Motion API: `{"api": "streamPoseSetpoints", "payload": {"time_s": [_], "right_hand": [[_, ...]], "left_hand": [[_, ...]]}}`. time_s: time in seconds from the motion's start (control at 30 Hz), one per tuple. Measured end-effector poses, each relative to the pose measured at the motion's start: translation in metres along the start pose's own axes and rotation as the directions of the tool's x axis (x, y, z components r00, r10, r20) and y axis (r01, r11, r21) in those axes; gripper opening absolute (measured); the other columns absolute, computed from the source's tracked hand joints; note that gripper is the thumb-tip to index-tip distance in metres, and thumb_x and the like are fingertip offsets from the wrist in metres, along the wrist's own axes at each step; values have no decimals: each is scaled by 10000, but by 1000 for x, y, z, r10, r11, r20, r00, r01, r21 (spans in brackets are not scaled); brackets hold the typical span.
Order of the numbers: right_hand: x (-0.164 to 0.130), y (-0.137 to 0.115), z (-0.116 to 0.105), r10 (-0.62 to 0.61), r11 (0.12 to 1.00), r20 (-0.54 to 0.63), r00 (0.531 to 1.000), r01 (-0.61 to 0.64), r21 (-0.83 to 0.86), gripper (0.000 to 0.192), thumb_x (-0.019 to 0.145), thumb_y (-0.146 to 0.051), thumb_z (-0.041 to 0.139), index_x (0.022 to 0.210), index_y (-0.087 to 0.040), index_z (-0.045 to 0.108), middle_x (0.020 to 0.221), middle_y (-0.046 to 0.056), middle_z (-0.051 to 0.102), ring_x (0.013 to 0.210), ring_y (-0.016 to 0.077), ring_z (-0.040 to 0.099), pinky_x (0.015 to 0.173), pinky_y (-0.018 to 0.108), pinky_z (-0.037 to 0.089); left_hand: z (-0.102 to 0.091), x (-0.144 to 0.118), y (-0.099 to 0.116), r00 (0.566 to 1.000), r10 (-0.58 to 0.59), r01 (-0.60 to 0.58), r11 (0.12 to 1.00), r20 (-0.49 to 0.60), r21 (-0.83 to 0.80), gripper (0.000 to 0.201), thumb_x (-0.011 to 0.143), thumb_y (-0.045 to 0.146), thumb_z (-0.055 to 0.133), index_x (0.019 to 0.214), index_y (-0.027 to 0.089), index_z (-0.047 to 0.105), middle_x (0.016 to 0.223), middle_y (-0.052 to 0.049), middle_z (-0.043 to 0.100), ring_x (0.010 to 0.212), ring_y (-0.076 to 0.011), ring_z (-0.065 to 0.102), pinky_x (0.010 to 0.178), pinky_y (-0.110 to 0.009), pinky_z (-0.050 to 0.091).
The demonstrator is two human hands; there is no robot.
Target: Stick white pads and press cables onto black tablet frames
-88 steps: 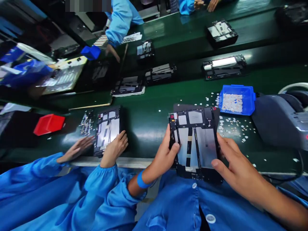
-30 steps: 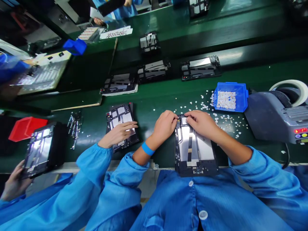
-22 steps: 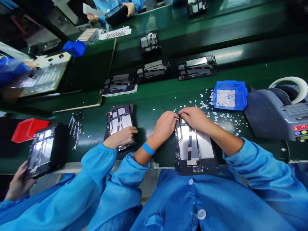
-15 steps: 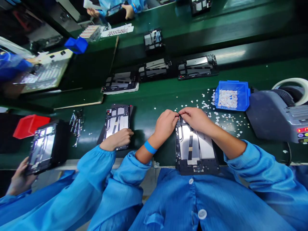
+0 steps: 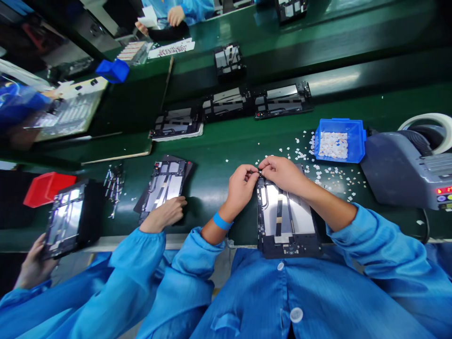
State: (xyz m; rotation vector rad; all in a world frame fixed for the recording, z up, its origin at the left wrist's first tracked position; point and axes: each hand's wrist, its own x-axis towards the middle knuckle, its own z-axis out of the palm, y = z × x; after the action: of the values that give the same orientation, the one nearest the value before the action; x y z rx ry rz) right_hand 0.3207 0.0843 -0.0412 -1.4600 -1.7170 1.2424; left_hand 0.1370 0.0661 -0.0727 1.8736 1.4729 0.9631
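Observation:
In front of me lies an opened tablet, its silver plates, dark ribbon cables and circuit boards exposed. My left hand, with a blue band at its wrist, is pinched just off the tablet's far left corner. Right beside it, my right hand pinches at that same corner, fingers over the tablet's far edge. The fingertips of both hands nearly meet. What they hold, if anything, is too small and hidden to name.
A blue bin of small white pieces stands right, with loose pieces scattered around it. Beyond is a grey tape dispenser. At left, a co-worker's hand rests at another opened tablet. More opened tablets lie farther back.
My left hand has shifted slightly left and down, its fingers lifting a little apart from the corner. The co-worker's hand and tablet have moved slightly left. Tablets at the back have shifted left.

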Motion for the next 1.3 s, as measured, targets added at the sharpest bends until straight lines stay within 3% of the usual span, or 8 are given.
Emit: {"api": "streamPoseSetpoints", "payload": {"time_s": [0.17,0.37,0.5,0.67,0.77,1.03,1.17,1.3], "right_hand": [[-5,0,4,-70,998,15,997,70,-3,86,888,-174,660,903,-207,738,862,-4,771,766,144,676,672,241,450],[-15,-4,1,-116,981,-44,992,107,-165,102,933,-184,659,936,-219,755,917,2,794,832,164,702,748,264,455],[-23,-2,6,-185,951,-79,980,158,-267,146,973,-190,617,1003,-234,753,1040,33,800,961,206,721,832,299,482],[-39,3,14,-234,893,-175,956,140,-428,162,1011,-256,582,1050,-219,735,1003,68,788,929,233,712,817,314,486],[-43,6,15,-258,861,-145,955,159,-484,196,1025,-268,557,1063,-211,741,1018,82,790,931,241,711,831,325,490],[-38,3,8,-218,885,-35,975,182,-429,215,994,-223,551,1034,-226,762,1056,57,807,969,229,732,834,308,488],[-38,1,8,-170,886,-103,980,107,-451,188,950,-216,563,920,-226,748,911,47,795,856,218,722,760,296,468],[-42,5,9,-246,881,-175,953,145,-451,203,962,-235,559,1029,-217,750,976,66,798,915,232,725,814,311,488]], "left_hand": [[4,-5,-1,986,-139,123,980,-94,-156,84,884,217,692,966,199,692,913,-23,721,799,-151,655,748,-277,532],[-3,-18,14,983,-180,183,949,35,-257,175,926,287,656,1028,189,759,956,-53,786,821,-165,706,754,-284,555],[-3,-20,21,972,-236,232,934,17,-273,144,884,297,698,931,190,784,898,-41,797,802,-173,713,728,-281,553],[0,-20,23,956,-294,287,907,25,-308,144,872,307,706,889,190,787,847,-32,794,768,-171,706,694,-275,545],[-1,-25,25,968,-251,246,930,16,-274,146,900,313,698,914,198,788,863,-33,798,775,-178,717,700,-286,557],[-10,-33,31,999,24,-22,998,-37,62,113,947,225,670,914,229,778,919,-37,798,886,-201,729,846,-339,571],[-7,-29,30,996,-84,83,995,-13,-52,110,932,251,679,930,225,785,904,-29,798,828,-187,724,760,-307,565],[-2,-23,26,975,-220,218,948,18,-231,131,904,293,696,919,201,788,843,-24,795,751,-175,718,666,-273,547]]}}
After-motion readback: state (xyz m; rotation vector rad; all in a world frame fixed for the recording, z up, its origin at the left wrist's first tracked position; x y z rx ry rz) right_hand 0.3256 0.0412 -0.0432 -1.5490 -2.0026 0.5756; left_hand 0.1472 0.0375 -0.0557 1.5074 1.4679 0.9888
